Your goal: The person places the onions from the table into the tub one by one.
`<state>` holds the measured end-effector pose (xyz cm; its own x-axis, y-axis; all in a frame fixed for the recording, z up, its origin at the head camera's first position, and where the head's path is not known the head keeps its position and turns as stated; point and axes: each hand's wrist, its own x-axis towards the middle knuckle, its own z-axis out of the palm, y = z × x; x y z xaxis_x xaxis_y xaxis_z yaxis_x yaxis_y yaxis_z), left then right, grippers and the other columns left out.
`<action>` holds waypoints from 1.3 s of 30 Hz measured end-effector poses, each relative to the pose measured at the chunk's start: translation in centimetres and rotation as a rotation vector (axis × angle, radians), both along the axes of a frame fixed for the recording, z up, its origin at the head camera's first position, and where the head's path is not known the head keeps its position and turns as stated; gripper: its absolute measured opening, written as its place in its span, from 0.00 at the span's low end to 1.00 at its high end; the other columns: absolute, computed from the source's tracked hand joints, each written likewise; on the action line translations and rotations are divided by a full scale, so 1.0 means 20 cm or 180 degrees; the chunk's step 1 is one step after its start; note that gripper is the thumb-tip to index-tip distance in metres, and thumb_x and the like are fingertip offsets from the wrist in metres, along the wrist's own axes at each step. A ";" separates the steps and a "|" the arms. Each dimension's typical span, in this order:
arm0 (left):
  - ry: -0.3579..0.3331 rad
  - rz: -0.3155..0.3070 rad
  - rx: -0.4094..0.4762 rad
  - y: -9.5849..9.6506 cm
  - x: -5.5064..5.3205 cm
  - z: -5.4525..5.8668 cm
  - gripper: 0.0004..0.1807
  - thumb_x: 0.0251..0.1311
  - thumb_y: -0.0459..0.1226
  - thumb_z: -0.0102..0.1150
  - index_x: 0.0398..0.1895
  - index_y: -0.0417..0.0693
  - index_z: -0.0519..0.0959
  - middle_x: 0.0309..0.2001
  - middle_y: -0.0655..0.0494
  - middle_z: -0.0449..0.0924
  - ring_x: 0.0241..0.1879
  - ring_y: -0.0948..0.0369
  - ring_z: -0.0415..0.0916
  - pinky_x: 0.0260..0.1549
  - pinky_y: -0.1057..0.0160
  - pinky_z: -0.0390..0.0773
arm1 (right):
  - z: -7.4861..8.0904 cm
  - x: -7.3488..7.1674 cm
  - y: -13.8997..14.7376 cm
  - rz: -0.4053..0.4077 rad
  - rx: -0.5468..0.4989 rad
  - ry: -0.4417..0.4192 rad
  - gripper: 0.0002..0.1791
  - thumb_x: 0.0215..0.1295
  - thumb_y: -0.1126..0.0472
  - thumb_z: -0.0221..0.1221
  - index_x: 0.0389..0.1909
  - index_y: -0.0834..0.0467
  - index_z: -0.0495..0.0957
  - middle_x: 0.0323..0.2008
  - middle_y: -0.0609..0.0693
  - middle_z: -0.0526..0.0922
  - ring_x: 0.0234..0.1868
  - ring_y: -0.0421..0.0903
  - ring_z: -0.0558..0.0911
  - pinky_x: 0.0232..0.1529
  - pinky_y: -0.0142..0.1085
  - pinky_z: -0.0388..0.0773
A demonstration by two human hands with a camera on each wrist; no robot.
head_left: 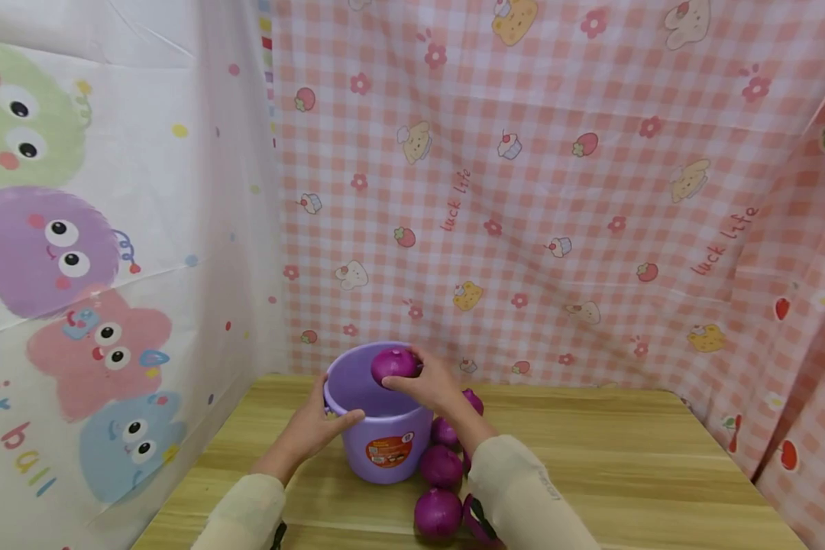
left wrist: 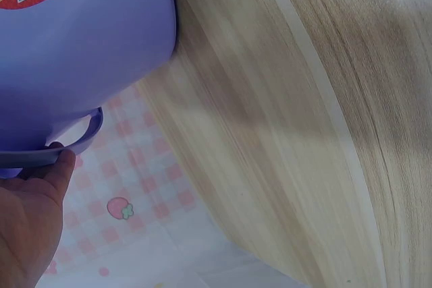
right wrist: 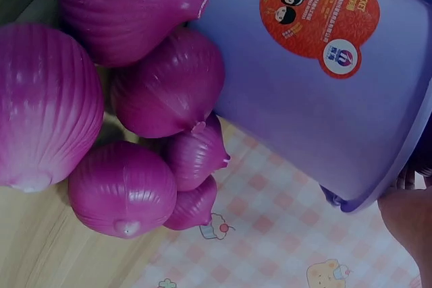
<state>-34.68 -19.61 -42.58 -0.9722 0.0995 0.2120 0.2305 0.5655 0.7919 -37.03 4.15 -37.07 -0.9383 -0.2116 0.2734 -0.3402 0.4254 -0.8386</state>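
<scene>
A purple plastic bucket with a red label stands upright on the wooden table. My left hand grips its rim at the left, thumb toward the near side. The left wrist view shows those fingers at the bucket's rim and handle. In my right hand is a purple onion, held over the bucket's mouth. The right wrist view catches only part of this hand beside the rim, the onion mostly hidden. Several more purple onions lie close against the bucket's right side.
Onions run in rows from the table's near edge toward the back, partly under my right forearm. The wooden table extends to the right. A pink checked cloth hangs behind it, and a white cartoon-printed cloth hangs at the left.
</scene>
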 end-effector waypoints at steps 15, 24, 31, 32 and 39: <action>0.0058 -0.0007 -0.0041 0.01 0.01 0.02 0.57 0.56 0.56 0.69 0.78 0.44 0.45 0.67 0.32 0.66 0.65 0.39 0.66 0.64 0.37 0.63 | -0.01 0.00 -0.03 -0.0083 0.0141 0.0012 0.44 0.55 0.47 0.73 0.70 0.56 0.67 0.61 0.60 0.75 0.58 0.56 0.77 0.57 0.51 0.76; 0.0034 -0.0008 -0.0027 0.00 0.00 0.01 0.58 0.56 0.56 0.69 0.78 0.44 0.44 0.68 0.32 0.65 0.66 0.39 0.64 0.65 0.36 0.61 | 0.00 0.00 -0.03 0.0005 0.0015 -0.0025 0.44 0.55 0.50 0.73 0.71 0.58 0.67 0.59 0.60 0.76 0.57 0.57 0.77 0.55 0.50 0.77; 0.0001 0.0000 -0.0001 0.01 0.01 0.01 0.59 0.54 0.58 0.69 0.78 0.45 0.44 0.69 0.33 0.64 0.67 0.39 0.64 0.65 0.37 0.61 | -0.01 0.01 -0.01 0.0025 -0.0009 -0.0045 0.44 0.55 0.49 0.73 0.71 0.59 0.67 0.59 0.60 0.76 0.57 0.57 0.77 0.55 0.50 0.77; -0.0002 -0.0004 0.0006 0.01 0.01 0.01 0.59 0.55 0.57 0.69 0.78 0.45 0.44 0.69 0.32 0.64 0.67 0.38 0.64 0.65 0.36 0.61 | 0.00 0.01 -0.01 0.0023 -0.0012 -0.0052 0.44 0.56 0.49 0.72 0.71 0.59 0.67 0.59 0.60 0.76 0.57 0.57 0.77 0.55 0.51 0.77; -0.0060 0.0005 -0.0017 0.01 0.02 0.03 0.60 0.55 0.59 0.68 0.79 0.44 0.42 0.69 0.31 0.62 0.67 0.38 0.63 0.65 0.36 0.61 | 0.00 0.02 0.01 -0.0005 -0.0100 -0.0123 0.44 0.56 0.49 0.72 0.71 0.58 0.66 0.60 0.61 0.75 0.58 0.57 0.77 0.55 0.50 0.78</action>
